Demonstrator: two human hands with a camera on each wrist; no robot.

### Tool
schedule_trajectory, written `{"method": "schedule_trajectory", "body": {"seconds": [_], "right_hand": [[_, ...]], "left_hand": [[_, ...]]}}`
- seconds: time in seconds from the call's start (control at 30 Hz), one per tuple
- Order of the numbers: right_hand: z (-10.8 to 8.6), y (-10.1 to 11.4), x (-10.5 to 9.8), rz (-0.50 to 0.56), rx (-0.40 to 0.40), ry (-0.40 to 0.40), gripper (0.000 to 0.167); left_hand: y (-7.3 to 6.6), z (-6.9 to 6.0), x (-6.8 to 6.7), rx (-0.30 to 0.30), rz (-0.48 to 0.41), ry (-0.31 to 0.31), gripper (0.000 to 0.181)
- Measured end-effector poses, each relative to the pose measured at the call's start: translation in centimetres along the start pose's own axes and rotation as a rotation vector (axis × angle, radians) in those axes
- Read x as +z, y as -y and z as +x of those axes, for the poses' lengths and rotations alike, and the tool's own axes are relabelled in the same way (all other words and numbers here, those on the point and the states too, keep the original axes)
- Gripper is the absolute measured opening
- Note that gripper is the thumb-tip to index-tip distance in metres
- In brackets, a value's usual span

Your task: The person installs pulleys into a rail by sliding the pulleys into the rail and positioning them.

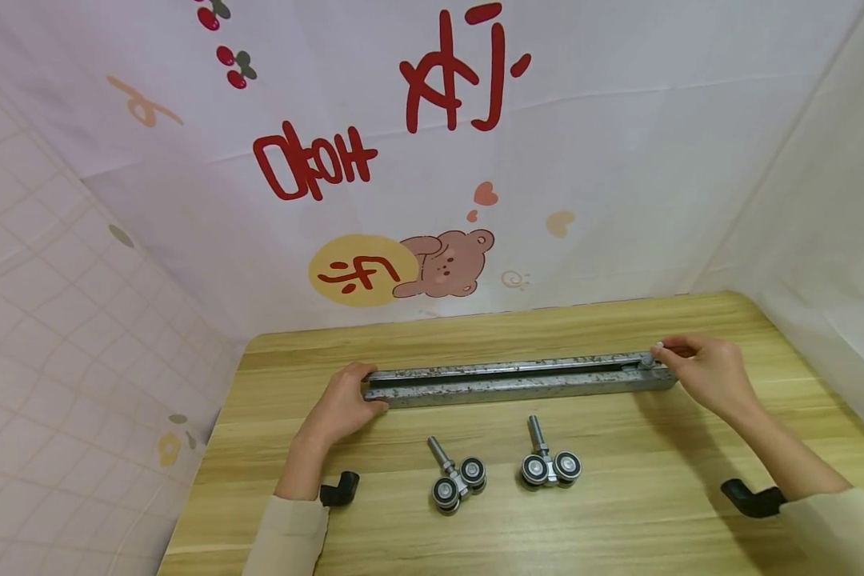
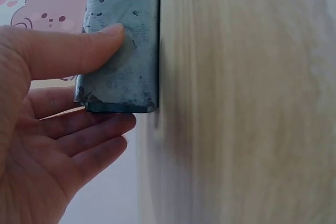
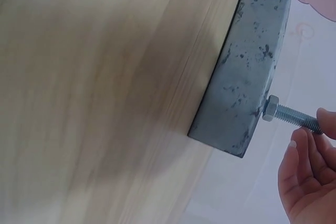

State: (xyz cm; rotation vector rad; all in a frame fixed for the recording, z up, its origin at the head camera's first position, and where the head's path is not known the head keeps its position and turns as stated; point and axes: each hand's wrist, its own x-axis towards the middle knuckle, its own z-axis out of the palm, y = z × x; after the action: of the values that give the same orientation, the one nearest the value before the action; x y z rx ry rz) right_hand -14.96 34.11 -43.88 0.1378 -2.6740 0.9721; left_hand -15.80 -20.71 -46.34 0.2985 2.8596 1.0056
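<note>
A black elbow piece (image 1: 341, 490) lies near left, a second elbow piece (image 1: 752, 502) near right. Beyond, between your arms, two wheeled trolleys (image 1: 550, 467) sit just short of the rail (image 1: 518, 390), apart from it. The rail runs left to right: your left hand (image 1: 342, 408) grips its left end; your right hand (image 1: 713, 376), nearer the bolt (image 3: 296, 118), pinches that shank upright at the right end.
</note>
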Motion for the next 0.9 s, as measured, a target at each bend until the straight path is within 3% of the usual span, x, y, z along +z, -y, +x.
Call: {"method": "schedule_trajectory", "body": {"seconds": [0.43,0.9], "right_hand": [[0.5,1.1,0.6,-0.004,-0.033,0.000,0.026],[0.0,1.2,1.1,0.006,-0.037,0.019,0.024]], "left_hand": [[-0.2,0.3,-0.5,0.001,0.013,0.013,0.069],[0.0,0.0,0.0,-0.016,0.001,0.014,0.069]]}}
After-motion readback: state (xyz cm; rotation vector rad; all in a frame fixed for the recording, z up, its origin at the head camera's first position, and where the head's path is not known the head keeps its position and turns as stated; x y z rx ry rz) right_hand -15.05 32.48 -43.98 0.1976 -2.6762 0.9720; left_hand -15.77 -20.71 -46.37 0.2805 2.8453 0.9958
